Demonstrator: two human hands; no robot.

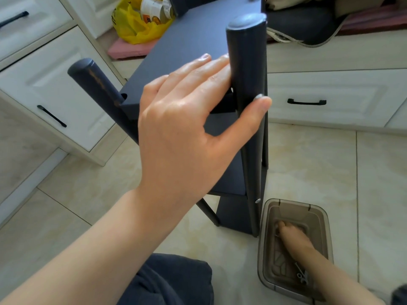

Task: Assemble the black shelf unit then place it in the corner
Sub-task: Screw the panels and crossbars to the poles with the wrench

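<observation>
The black shelf unit (187, 40) stands upright on the tiled floor in front of me, its shelves stacked between round posts. My left hand (182, 128) holds the near right post (246, 62) near its top: the fingers lie straight over the top shelf behind the post and the thumb wraps its front. Another post (92, 82) sticks up at the near left corner. My right hand (295, 241) reaches down into a translucent grey box (321, 216) beside the unit's foot. Its fingertips touch the box's bottom, and whether they hold anything is unclear.
A small metal wrench (301, 276) lies in the box. White drawer cabinets stand at the left (55, 84) and behind (352, 95). A yellow bag (136, 25), a pink cloth (125, 49) and a dark cushion (304, 20) lie behind the unit. My knee (171, 282) is at the bottom.
</observation>
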